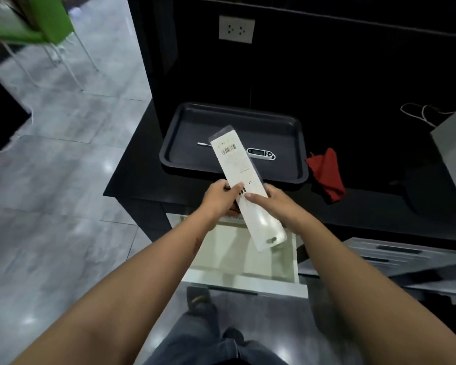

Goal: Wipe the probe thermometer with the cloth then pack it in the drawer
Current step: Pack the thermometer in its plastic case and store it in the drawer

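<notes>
The white probe thermometer (261, 153) lies in a dark tray (184, 159) on the black counter, its thin probe partly hidden behind a long white package (237, 164). Both hands hold that package tilted above the tray's front edge: my left hand (219, 197) grips its left side, my right hand (270, 202) its right side. A crumpled red cloth (327, 175) rests on the counter right of the tray. Below my hands the white drawer (248, 259) stands pulled out.
A wall socket (236, 29) sits on the dark back panel. A grey box (453, 151) and a dark round object (429, 191) occupy the counter's right end. A green chair (37, 22) stands on the tiled floor at far left. My legs are below the drawer.
</notes>
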{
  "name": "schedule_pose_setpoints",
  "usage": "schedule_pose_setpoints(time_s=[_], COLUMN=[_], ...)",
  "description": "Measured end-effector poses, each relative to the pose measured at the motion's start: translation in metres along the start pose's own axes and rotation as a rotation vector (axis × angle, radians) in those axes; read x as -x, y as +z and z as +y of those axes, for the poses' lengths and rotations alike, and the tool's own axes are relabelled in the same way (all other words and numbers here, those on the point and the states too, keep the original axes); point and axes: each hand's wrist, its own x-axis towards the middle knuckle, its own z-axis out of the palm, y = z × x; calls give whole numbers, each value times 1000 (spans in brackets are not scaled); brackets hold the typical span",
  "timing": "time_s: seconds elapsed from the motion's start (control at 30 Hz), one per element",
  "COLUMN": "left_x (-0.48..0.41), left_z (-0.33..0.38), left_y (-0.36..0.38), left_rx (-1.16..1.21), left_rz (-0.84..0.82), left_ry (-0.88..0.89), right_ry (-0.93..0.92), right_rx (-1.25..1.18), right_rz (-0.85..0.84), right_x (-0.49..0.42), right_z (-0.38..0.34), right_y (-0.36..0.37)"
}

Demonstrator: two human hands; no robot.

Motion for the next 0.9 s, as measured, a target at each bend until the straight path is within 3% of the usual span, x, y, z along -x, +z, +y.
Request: schedule_pose_setpoints(time_s=[0.1,0.27,0.37,0.57,0.77,0.83,0.9], left_x=[-24,-57,-69,-89,-98,-97,-97], left_z=[14,27,29,26,38,46,54], left_y=[-3,-13,-19,-21,-22,-16,-7], left_rx=[115,285,381,285,138,205,329], left_rz=[-5,39,139,226,407,378,249], left_ry=[-17,-61,-122,-193,-143,-95,-94], right_ry=[25,51,-6,-95,-127,-89,-71], right_rx=[-1,0,194,186,239,172,90], right_rz=[51,400,550,475,327,258,158], right_x=[-21,-63,-76,-91,-94,-98,-101], right_z=[-14,-22,-19,-31,-45,-48,-50], right_y=[-3,-16,-27,-32,-36,-38,-39])
